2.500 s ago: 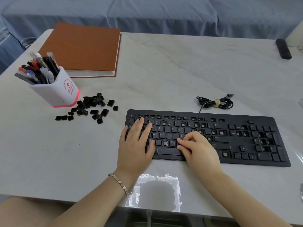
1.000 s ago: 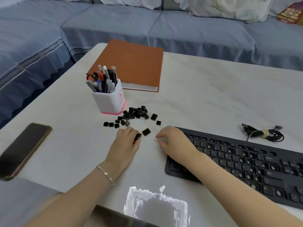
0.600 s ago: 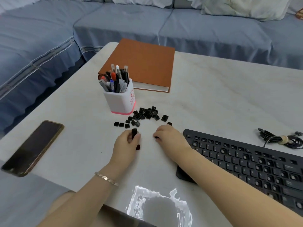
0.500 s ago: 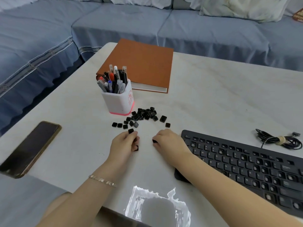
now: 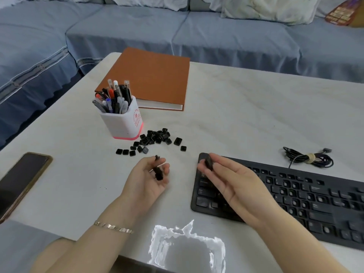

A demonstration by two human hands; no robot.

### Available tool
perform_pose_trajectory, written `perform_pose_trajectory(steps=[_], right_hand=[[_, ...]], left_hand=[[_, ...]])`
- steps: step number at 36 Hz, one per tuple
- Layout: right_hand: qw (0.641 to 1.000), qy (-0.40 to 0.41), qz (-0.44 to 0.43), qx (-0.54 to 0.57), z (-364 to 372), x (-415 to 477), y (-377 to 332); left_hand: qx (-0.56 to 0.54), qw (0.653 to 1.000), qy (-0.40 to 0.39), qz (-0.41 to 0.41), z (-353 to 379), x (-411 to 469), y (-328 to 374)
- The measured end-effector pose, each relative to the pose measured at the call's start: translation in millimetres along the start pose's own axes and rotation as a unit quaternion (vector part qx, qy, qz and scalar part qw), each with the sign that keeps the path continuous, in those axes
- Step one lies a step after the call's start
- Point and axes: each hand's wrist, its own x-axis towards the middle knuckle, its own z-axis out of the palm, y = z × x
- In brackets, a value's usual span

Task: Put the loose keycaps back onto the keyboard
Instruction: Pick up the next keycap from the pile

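A black keyboard (image 5: 307,196) with several bare key sockets lies at the right of the white table. A pile of loose black keycaps (image 5: 155,139) sits beside the pen cup. My left hand (image 5: 146,179) is turned palm up left of the keyboard, its curled fingers cradling a couple of black keycaps (image 5: 158,172). My right hand (image 5: 230,182) hovers over the keyboard's left end and pinches one black keycap (image 5: 208,163) between thumb and fingertips.
A white pen cup (image 5: 123,119) full of pens stands left of the keycap pile. Behind it lies an orange binder (image 5: 149,77). A phone (image 5: 21,180) lies at the table's left edge, a coiled black cable (image 5: 309,157) behind the keyboard, a blue sofa (image 5: 197,30) beyond.
Both hands left the keyboard, went to the keycap pile and picked up keycaps. Since half a second ago both have lifted off the table, palms turned up, the right one shifting toward the keyboard.
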Motion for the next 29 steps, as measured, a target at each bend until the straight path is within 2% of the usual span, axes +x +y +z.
perform_pose_trajectory(steps=[5, 10, 15, 18, 24, 29], right_hand=[[0.991, 0.035, -0.074, -0.102, -14.9, -23.3, -14.0], [0.943, 0.110, -0.138, -0.283, -32.9, -36.6, -18.9], [0.928, 0.129, -0.171, -0.305, -44.0, -47.8, -20.8], [0.926, 0.112, -0.181, -0.310, -49.0, -53.9, -21.9], [0.926, 0.077, -0.175, -0.326, -64.0, -61.6, -18.8], [0.927, 0.083, -0.183, -0.315, -75.3, -63.6, -14.4]], left_hand=[[0.072, 0.997, 0.009, 0.015, 11.7, -4.7, -15.9], [0.185, 0.982, 0.030, 0.014, 18.4, -8.0, -30.7], [0.319, 0.946, -0.027, 0.057, 31.7, -22.3, -47.4], [0.381, 0.917, -0.078, 0.092, 42.3, -33.4, -56.0], [0.410, 0.890, -0.148, 0.135, 64.0, -54.7, -67.5], [0.451, 0.858, -0.184, 0.159, 67.7, -64.1, -74.6]])
